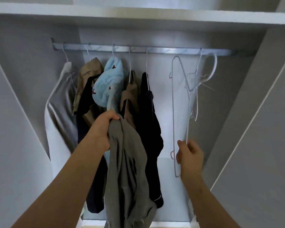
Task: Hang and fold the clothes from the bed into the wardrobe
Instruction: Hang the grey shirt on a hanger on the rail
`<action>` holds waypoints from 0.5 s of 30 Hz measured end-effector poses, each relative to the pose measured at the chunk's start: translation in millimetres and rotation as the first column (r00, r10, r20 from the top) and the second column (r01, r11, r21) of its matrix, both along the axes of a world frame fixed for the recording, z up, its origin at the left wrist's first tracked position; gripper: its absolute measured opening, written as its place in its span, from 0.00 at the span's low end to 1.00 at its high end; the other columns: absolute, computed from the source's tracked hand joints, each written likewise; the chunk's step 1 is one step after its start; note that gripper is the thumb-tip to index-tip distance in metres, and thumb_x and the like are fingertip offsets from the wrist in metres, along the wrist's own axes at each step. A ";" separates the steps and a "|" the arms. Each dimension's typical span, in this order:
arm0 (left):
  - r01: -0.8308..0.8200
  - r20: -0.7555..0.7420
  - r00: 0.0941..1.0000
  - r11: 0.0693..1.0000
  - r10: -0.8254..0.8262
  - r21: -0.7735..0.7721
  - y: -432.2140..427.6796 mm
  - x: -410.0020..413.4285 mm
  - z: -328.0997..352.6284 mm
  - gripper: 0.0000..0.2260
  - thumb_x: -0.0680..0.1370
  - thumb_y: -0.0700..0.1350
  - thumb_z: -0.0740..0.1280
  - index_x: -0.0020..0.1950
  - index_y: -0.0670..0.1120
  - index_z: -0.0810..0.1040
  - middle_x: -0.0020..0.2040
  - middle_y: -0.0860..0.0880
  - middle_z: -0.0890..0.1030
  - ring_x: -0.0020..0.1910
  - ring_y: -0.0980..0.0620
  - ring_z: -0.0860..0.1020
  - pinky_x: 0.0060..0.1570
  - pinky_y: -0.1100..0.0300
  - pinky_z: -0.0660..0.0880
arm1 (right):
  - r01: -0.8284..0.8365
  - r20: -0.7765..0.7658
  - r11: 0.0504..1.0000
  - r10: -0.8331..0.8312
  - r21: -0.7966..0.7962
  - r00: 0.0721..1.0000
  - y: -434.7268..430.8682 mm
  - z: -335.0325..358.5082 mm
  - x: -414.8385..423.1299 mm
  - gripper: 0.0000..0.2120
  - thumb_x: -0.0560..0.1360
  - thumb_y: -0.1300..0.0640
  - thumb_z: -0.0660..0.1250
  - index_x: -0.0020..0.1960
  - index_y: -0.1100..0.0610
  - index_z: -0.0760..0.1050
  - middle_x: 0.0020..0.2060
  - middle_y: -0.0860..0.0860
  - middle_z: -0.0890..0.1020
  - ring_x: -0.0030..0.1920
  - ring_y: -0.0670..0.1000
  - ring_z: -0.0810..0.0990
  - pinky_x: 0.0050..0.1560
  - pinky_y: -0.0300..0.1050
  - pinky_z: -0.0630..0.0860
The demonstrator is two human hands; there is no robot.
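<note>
My left hand (101,129) grips a bunched grey garment (127,170) that hangs down in front of the open wardrobe. My right hand (189,153) pinches the lower end of a white wire hanger (190,104), which still hooks over the metal rail (163,50) at the right. Beside it, another white hanger (173,112) hangs empty. On the rail's left half hang a grey-white garment (59,104), a beige jacket (87,76), a light blue fleece (107,83), a brown piece (130,94) and a dark navy garment (150,120).
A white shelf (138,15) runs above the rail. Grey wardrobe doors stand open at the left (15,129) and right (262,145). The rail's right half carries only empty hangers, with the white back panel (164,99) showing behind.
</note>
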State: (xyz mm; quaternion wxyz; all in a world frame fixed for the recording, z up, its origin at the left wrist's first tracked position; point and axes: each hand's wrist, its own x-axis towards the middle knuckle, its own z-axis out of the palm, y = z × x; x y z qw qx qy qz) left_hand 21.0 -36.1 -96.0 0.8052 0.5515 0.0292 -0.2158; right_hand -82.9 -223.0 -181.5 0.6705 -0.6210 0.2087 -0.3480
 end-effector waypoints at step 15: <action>0.122 -0.031 0.993 0.937 -0.118 0.326 4.4 -16.6 -7.4 0.11 0.75 0.43 0.68 0.53 0.39 0.78 0.45 0.41 0.80 0.42 0.43 0.77 0.38 0.55 0.76 | -0.040 0.048 0.996 0.037 0.074 0.998 -16.3 19.5 -61.7 0.18 0.78 0.53 0.62 0.31 0.55 0.77 0.16 0.44 0.61 0.18 0.42 0.59 0.20 0.32 0.60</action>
